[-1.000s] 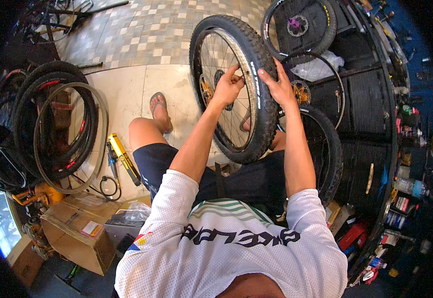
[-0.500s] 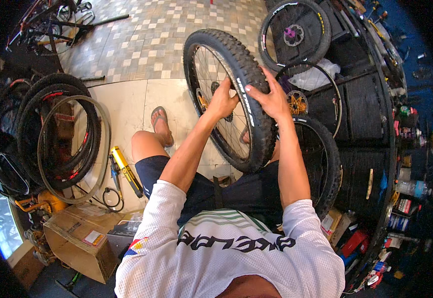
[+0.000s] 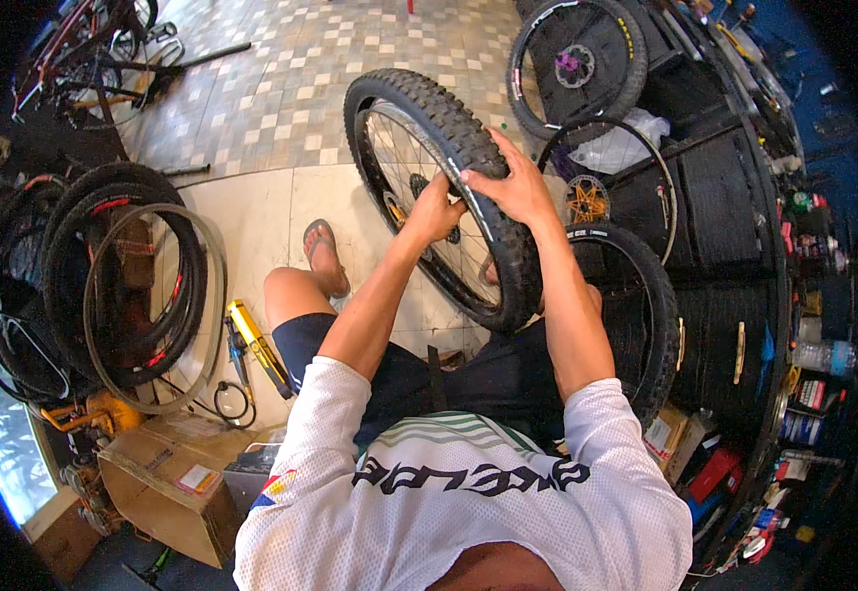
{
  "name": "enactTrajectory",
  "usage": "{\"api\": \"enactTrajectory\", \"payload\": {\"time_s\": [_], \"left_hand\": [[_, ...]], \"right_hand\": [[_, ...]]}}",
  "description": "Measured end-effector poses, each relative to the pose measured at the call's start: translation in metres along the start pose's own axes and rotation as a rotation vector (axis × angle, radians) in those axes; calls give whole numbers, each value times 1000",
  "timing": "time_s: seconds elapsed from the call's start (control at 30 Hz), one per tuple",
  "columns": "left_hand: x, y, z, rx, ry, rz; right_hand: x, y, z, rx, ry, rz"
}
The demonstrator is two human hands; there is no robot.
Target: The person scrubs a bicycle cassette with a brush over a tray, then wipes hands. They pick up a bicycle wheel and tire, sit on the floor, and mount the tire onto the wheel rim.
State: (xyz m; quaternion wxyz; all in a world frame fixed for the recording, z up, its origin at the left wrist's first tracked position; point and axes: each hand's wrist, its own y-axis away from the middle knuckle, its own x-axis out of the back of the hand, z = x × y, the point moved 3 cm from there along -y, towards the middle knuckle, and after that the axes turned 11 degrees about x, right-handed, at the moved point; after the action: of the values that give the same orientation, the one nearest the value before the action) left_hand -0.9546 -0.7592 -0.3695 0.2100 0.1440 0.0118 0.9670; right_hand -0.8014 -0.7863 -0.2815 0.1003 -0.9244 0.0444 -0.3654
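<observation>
A bicycle wheel with a black knobby tyre [image 3: 512,268] stands tilted between my legs, its lower edge close to my shorts. My left hand [image 3: 433,213] is closed at the inner side of the tyre by the rim, its fingertips partly hidden behind the wheel's edge. My right hand [image 3: 517,185] wraps the tyre from the other side, thumb on the sidewall and fingers over the tread. Both hands are near each other on the same stretch of tyre. Through the spokes shows the hub with a dark sprocket [image 3: 453,234].
At left, several loose tyres [image 3: 60,266] lean together beside a yellow pump-like tool [image 3: 254,345] and a cardboard box [image 3: 168,488]. More wheels, one with an orange disc rotor [image 3: 586,200], rest against black cabinets [image 3: 719,212] at right. Bike frames [image 3: 104,69] stand far left.
The wheel has shifted left and leans further over. Both my hands have moved left with it, still on the tyre.
</observation>
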Motion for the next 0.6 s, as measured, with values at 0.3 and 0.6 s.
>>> {"api": "enactTrajectory", "payload": {"time_s": [0.3, 0.6], "left_hand": [[-5, 17, 4, -42, 27, -18], [4, -7, -12, 8, -61, -16]], "right_hand": [[-9, -6, -15, 63, -118, -30], [-1, -14, -9, 106, -197, -77]]}}
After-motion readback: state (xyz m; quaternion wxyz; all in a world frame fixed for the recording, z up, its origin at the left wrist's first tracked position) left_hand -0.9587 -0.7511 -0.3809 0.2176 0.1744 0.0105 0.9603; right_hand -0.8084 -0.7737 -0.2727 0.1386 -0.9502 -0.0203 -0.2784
